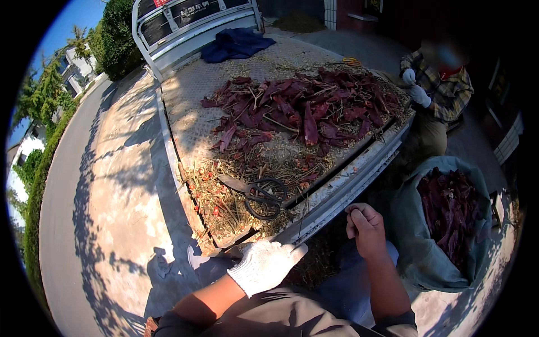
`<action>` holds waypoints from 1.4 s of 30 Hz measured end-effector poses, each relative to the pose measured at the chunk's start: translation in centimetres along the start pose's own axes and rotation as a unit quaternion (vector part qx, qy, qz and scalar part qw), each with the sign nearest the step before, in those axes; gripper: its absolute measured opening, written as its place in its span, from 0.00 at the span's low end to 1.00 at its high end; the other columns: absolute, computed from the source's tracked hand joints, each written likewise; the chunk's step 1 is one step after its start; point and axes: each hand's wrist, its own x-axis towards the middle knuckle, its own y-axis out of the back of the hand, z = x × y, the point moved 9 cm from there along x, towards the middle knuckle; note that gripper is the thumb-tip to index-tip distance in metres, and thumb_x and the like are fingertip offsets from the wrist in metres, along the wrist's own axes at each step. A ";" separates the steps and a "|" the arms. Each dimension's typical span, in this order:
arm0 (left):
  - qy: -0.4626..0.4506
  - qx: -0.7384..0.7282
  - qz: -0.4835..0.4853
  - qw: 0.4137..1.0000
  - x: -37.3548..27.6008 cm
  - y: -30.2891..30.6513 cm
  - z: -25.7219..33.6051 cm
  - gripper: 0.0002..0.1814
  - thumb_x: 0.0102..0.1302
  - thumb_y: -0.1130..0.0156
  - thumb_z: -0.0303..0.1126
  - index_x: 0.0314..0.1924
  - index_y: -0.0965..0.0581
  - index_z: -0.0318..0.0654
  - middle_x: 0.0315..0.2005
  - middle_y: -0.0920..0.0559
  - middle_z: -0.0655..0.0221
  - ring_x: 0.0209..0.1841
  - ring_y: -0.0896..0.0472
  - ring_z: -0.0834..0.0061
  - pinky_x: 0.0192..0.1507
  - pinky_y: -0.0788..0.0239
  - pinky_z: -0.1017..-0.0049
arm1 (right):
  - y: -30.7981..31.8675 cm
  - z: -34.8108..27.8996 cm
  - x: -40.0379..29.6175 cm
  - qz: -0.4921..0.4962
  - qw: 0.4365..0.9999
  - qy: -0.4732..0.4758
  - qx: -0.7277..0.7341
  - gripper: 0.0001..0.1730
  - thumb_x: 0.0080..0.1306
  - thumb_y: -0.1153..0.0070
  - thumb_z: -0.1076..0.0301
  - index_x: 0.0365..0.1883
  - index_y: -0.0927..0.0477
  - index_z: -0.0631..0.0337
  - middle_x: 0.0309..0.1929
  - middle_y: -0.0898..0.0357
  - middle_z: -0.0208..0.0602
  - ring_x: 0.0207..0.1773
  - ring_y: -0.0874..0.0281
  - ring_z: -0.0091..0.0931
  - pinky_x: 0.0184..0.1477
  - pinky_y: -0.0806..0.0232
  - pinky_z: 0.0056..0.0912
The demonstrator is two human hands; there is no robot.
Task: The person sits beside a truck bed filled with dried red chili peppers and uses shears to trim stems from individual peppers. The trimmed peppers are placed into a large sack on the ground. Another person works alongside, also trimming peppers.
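Observation:
My left hand [266,266], in a white knit glove, is at the near corner of a flatbed [185,88], its fingers close together; their undersides are hidden. My bare right hand [367,229] is raised off the bed's near side rail [337,189], fingers curled and thumb pressed in. A small dark red scrap [352,208] shows at its fingertips, too small to name. Large black-handled scissors [266,196] lie on cut stalks [219,202] ahead of my left hand. Beyond them spreads a heap of dried red chili peppers [294,105].
A green woven sack [414,248] of dried peppers [450,210] stands to my right. Past it sits a person [450,94] wearing white gloves. Orange-handled scissors [350,62] and dark blue cloth [236,44] lie farther back on the bed, before a white metal rack [202,25].

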 end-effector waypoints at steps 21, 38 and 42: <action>0.402 -0.118 0.220 0.881 12.7 6.6 -38.4 0.53 0.60 0.24 0.58 0.79 0.31 0.36 0.73 0.24 0.47 0.74 0.26 0.48 0.75 0.33 0.57 | 24.3 -5.6 -7.8 0.294 0.844 0.073 -0.443 0.10 0.77 0.45 0.71 0.45 0.16 0.69 0.33 0.19 0.35 0.33 0.21 0.21 0.35 0.28 0.28; 0.278 -0.177 0.289 0.899 9.6 11.5 -23.3 0.16 0.69 0.30 0.38 0.52 0.11 0.37 0.51 0.10 0.54 0.55 0.12 0.57 0.59 0.22 0.64 | 3.6 2.2 -1.7 0.025 0.957 0.034 -0.288 0.11 0.75 0.38 0.70 0.47 0.12 0.69 0.37 0.13 0.42 0.34 0.13 0.25 0.38 0.22 0.31; 0.284 -0.236 0.327 0.870 6.7 10.8 -20.5 0.16 0.70 0.32 0.40 0.52 0.11 0.41 0.44 0.09 0.55 0.50 0.10 0.56 0.53 0.20 0.64 | -1.4 1.6 1.3 -0.035 0.979 0.011 -0.200 0.16 0.78 0.41 0.66 0.55 0.15 0.71 0.43 0.12 0.40 0.40 0.12 0.25 0.42 0.22 0.31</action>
